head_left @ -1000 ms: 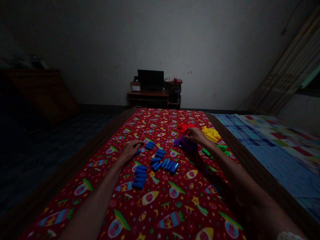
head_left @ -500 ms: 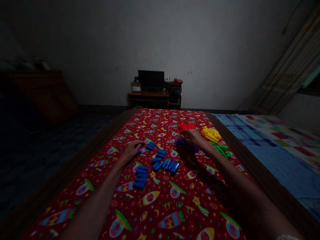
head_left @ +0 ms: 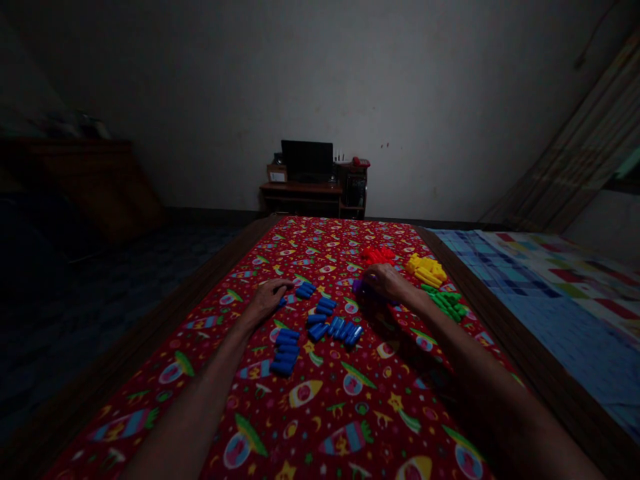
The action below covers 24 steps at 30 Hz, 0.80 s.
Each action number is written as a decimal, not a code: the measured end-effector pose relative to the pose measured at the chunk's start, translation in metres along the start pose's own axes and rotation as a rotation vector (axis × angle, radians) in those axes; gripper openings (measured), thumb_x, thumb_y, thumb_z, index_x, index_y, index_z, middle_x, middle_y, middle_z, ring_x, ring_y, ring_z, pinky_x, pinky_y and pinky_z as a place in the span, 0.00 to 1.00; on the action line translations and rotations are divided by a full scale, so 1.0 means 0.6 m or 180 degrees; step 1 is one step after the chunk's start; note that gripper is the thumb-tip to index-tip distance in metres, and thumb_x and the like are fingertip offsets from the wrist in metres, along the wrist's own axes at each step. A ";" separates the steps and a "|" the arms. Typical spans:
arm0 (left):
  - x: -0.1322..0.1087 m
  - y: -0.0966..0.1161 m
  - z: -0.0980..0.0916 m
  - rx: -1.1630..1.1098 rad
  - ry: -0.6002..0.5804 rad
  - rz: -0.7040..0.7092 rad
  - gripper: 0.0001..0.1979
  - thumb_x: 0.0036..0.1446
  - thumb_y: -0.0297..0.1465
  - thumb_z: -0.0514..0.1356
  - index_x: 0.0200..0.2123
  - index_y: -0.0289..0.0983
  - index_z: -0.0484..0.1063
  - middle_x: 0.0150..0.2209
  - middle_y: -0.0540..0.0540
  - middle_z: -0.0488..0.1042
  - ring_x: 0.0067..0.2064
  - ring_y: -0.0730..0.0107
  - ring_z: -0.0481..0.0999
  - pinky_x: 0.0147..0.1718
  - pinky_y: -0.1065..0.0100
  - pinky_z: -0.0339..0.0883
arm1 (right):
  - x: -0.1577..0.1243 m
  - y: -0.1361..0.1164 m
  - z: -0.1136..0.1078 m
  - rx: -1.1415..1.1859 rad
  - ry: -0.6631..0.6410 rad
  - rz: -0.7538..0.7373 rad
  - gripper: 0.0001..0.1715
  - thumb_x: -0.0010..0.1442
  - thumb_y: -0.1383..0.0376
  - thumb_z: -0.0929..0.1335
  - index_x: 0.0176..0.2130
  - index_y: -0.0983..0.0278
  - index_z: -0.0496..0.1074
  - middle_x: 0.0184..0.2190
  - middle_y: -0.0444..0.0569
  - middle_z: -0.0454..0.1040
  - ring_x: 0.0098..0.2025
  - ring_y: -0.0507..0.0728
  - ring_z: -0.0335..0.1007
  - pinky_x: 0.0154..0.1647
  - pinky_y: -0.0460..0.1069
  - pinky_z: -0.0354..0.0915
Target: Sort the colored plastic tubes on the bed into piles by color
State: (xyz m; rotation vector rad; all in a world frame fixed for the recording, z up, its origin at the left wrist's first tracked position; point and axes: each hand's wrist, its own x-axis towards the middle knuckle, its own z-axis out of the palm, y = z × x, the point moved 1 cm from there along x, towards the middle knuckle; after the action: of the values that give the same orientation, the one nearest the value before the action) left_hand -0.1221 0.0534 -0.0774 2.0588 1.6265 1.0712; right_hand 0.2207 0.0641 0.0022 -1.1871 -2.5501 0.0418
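Several blue pieces [head_left: 285, 351] lie in small groups on a red patterned cloth [head_left: 310, 400]. My left hand [head_left: 266, 300] rests at the left of them, fingers bent, with a blue piece partly under it; whether it grips anything is hidden. Over the purple pieces [head_left: 361, 288] is my right hand [head_left: 386, 280], its fingers curled down and covering part of the pile; what they hold is too hidden to make out. Just beyond that hand sits a red pile [head_left: 379, 255]. Yellow pieces [head_left: 427, 269] and green pieces [head_left: 446, 302] lie to its right.
A desk [head_left: 303, 189] with a dark monitor [head_left: 307, 160] stands against the far wall. On the right is a surface with blue and checkered cloths [head_left: 560, 313]. A wooden cabinet [head_left: 95, 187] stands at the left.
My right hand has lowered from the edge of the red pile onto the purple pieces. My left hand stays beside the blue pieces. The whole view has shifted slightly.
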 end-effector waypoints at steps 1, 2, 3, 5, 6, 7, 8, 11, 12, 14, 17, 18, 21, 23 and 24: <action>-0.001 -0.001 0.000 0.0006 -0.0024 -0.0004 0.18 0.53 0.37 0.52 0.36 0.38 0.79 0.42 0.43 0.81 0.44 0.59 0.78 0.49 0.59 0.70 | 0.001 -0.009 -0.002 0.0075 -0.0046 0.0026 0.13 0.61 0.70 0.62 0.37 0.68 0.76 0.31 0.53 0.74 0.31 0.54 0.67 0.37 0.48 0.63; -0.001 -0.001 0.000 0.0010 -0.0051 -0.0021 0.18 0.53 0.38 0.51 0.37 0.38 0.79 0.42 0.42 0.81 0.45 0.59 0.78 0.49 0.58 0.70 | 0.002 -0.021 -0.001 0.0192 -0.0087 0.0035 0.13 0.62 0.70 0.62 0.37 0.68 0.76 0.30 0.53 0.74 0.31 0.54 0.67 0.36 0.48 0.63; -0.002 -0.001 -0.001 0.0008 -0.0084 -0.0048 0.20 0.54 0.38 0.51 0.40 0.37 0.78 0.43 0.42 0.80 0.45 0.58 0.78 0.50 0.58 0.70 | 0.004 -0.036 0.003 0.0350 -0.0114 -0.0006 0.13 0.63 0.69 0.62 0.38 0.69 0.76 0.30 0.53 0.75 0.31 0.54 0.68 0.36 0.48 0.63; -0.004 0.000 0.002 -0.0006 -0.0112 -0.0091 0.23 0.57 0.41 0.49 0.47 0.35 0.76 0.48 0.40 0.78 0.50 0.58 0.76 0.52 0.57 0.68 | 0.007 -0.071 0.022 0.0706 -0.0095 -0.0244 0.15 0.65 0.66 0.61 0.43 0.69 0.75 0.33 0.53 0.76 0.35 0.55 0.70 0.39 0.48 0.64; -0.004 0.003 0.005 -0.0014 -0.0123 -0.0087 0.26 0.59 0.42 0.47 0.51 0.35 0.73 0.51 0.39 0.76 0.53 0.58 0.74 0.55 0.57 0.66 | 0.008 -0.089 0.036 0.0859 -0.0056 -0.0387 0.17 0.67 0.64 0.60 0.47 0.69 0.73 0.38 0.54 0.76 0.39 0.56 0.72 0.42 0.49 0.65; -0.005 0.006 0.011 -0.0026 -0.0152 -0.0054 0.28 0.61 0.44 0.45 0.54 0.35 0.70 0.55 0.39 0.74 0.56 0.58 0.72 0.57 0.57 0.63 | 0.009 -0.107 0.051 0.0972 -0.0025 -0.0501 0.19 0.68 0.62 0.60 0.50 0.69 0.71 0.43 0.56 0.75 0.44 0.57 0.71 0.46 0.50 0.65; -0.005 0.012 0.018 -0.0042 -0.0227 0.0005 0.29 0.62 0.45 0.43 0.56 0.35 0.68 0.57 0.40 0.71 0.59 0.59 0.69 0.60 0.57 0.59 | 0.008 -0.122 0.068 0.1039 -0.0011 -0.0558 0.21 0.68 0.60 0.59 0.53 0.68 0.69 0.48 0.58 0.74 0.49 0.58 0.70 0.50 0.51 0.64; -0.007 0.042 0.051 -0.0075 -0.0749 0.0270 0.31 0.63 0.46 0.39 0.55 0.35 0.69 0.61 0.39 0.67 0.62 0.59 0.65 0.62 0.57 0.55 | -0.002 -0.149 0.106 0.1187 -0.0091 -0.0570 0.25 0.69 0.57 0.57 0.57 0.68 0.65 0.55 0.61 0.69 0.58 0.60 0.65 0.58 0.55 0.60; -0.009 0.055 0.062 -0.0091 -0.0946 0.0337 0.32 0.63 0.46 0.39 0.54 0.34 0.70 0.60 0.39 0.67 0.61 0.59 0.66 0.62 0.58 0.55 | -0.007 -0.151 0.110 0.1313 -0.0117 -0.0578 0.25 0.69 0.57 0.56 0.58 0.67 0.65 0.56 0.61 0.68 0.59 0.60 0.64 0.59 0.56 0.60; -0.017 0.082 0.075 -0.0136 -0.1261 0.0375 0.31 0.63 0.46 0.39 0.52 0.34 0.72 0.58 0.39 0.70 0.58 0.58 0.69 0.61 0.58 0.58 | -0.023 -0.148 0.107 0.1645 -0.0097 -0.0542 0.26 0.70 0.56 0.55 0.59 0.66 0.63 0.56 0.59 0.69 0.58 0.59 0.65 0.58 0.55 0.61; -0.037 0.117 0.069 -0.0314 -0.1605 0.0355 0.31 0.62 0.48 0.40 0.54 0.38 0.71 0.54 0.44 0.74 0.55 0.58 0.72 0.59 0.60 0.61 | -0.058 -0.130 0.087 0.1896 0.0078 -0.0225 0.27 0.70 0.55 0.54 0.60 0.66 0.63 0.51 0.57 0.73 0.52 0.59 0.70 0.53 0.54 0.65; -0.046 0.124 0.061 -0.0370 -0.1656 0.0360 0.32 0.62 0.50 0.40 0.55 0.39 0.71 0.55 0.45 0.74 0.55 0.57 0.72 0.58 0.60 0.61 | -0.073 -0.125 0.080 0.1833 0.0126 -0.0173 0.27 0.69 0.55 0.56 0.59 0.66 0.64 0.49 0.57 0.74 0.50 0.59 0.71 0.51 0.54 0.66; -0.072 0.130 0.031 -0.0463 -0.1505 0.0259 0.34 0.61 0.53 0.41 0.58 0.38 0.68 0.58 0.44 0.71 0.57 0.55 0.71 0.58 0.60 0.61 | -0.119 -0.127 0.076 0.1343 0.0156 -0.0332 0.26 0.65 0.54 0.63 0.57 0.65 0.66 0.51 0.59 0.72 0.52 0.62 0.69 0.52 0.57 0.65; -0.089 0.122 0.016 -0.0425 -0.1215 0.0144 0.35 0.62 0.53 0.41 0.60 0.36 0.66 0.59 0.41 0.70 0.58 0.55 0.70 0.58 0.58 0.62 | -0.143 -0.140 0.084 0.0995 0.0161 -0.0463 0.25 0.62 0.56 0.67 0.55 0.64 0.67 0.52 0.60 0.70 0.53 0.63 0.66 0.53 0.58 0.64; -0.097 0.115 0.011 -0.0373 -0.1051 0.0118 0.36 0.62 0.52 0.40 0.60 0.35 0.65 0.59 0.40 0.69 0.58 0.55 0.69 0.58 0.57 0.63 | -0.151 -0.149 0.090 0.0884 0.0184 -0.0503 0.23 0.62 0.58 0.67 0.55 0.64 0.67 0.52 0.60 0.70 0.53 0.63 0.66 0.53 0.58 0.64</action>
State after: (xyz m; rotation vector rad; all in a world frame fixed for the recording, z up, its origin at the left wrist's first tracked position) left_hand -0.0734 -0.0206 -0.0583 2.0649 1.3365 0.7664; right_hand 0.1928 -0.0562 -0.0598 -0.8687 -2.4792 0.3090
